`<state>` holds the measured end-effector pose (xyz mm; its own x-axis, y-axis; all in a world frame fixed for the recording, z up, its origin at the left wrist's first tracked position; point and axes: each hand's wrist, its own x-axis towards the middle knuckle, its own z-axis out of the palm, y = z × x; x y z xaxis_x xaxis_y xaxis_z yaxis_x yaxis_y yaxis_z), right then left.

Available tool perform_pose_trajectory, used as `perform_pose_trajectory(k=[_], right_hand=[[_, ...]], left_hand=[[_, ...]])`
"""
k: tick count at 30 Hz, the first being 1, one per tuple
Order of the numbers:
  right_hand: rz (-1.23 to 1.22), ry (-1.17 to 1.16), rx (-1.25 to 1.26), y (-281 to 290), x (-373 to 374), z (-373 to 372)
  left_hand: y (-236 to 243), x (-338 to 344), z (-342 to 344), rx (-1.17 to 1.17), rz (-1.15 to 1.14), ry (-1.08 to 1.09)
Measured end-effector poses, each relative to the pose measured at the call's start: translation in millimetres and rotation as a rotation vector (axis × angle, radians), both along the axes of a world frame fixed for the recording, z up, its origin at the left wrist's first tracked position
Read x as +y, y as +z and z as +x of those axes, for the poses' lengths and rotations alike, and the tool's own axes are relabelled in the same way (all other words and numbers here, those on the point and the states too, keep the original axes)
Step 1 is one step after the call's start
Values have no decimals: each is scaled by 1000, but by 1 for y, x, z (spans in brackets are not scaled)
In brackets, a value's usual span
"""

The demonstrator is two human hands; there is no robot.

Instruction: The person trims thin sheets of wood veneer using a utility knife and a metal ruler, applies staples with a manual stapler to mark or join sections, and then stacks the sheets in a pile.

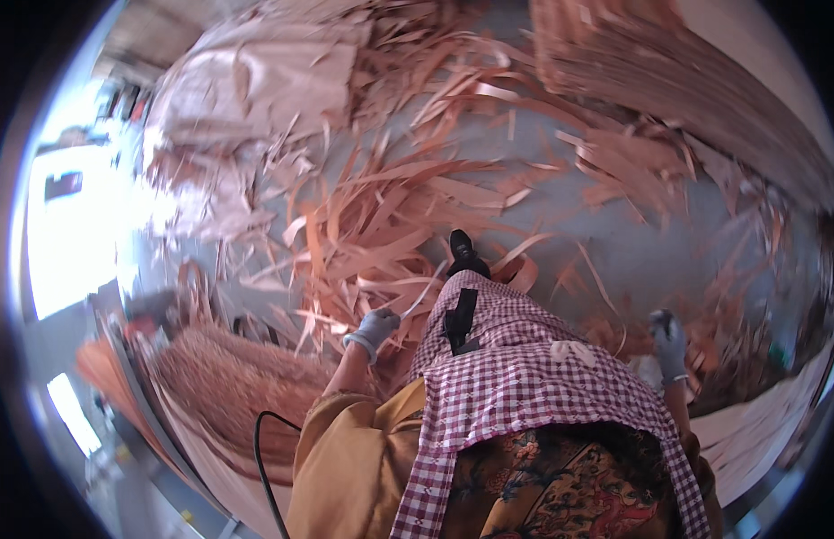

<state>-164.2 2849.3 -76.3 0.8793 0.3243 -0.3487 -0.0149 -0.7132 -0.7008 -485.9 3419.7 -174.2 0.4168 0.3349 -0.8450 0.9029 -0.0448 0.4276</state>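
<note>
My left hand (375, 331), in a pale grey glove, is closed at the left of my checked apron (542, 386), on what looks like a thin pale strip (420, 298) slanting up and away. My right hand (669, 342), in a grey glove with dark fingertips, hangs right of the apron with its fingers curled; what it holds, if anything, is hidden. My black shoe (462, 244) stands among a tangle of salmon-coloured veneer strips (372, 225) on the grey floor (542, 234).
Stacked veneer sheets lie at the lower left (219, 386) and upper right (677, 99). A pale pile of sheets (255, 81) is at the upper left, loose scraps (632, 162) beside the right stack. A dark cable (266, 467) runs by my left side; a bright opening (71, 234) is at the far left.
</note>
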Motion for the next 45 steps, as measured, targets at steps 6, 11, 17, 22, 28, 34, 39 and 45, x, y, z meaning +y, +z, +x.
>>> perform_pose_trajectory(k=[6, 11, 17, 22, 28, 34, 39, 45], right_hand=[[-51, 616, 37, 6, 192, 59], [-333, 810, 4, 34, 337, 112], [-299, 1035, -45, 38, 442, 201], [-280, 1223, -116, 26, 510, 263], [-313, 1541, 114, -34, 600, 409], [-481, 1682, 131, -10, 750, 518], [-529, 1749, 130, -1, 796, 524], [-450, 1786, 428, -45, 749, 516]], left_hand=[[-9, -22, -90, 185, -32, 346], [-10, -42, -124, 61, -127, 907], [-110, -57, -129, -132, -61, 1203], [-12, -13, 18, -126, -5, 1053], [-52, -39, 138, 195, 255, 1261], [0, -127, 301, 190, -55, 1316], [17, -114, 331, 52, -17, 1556], [-15, -110, 327, -117, 82, 1696]])
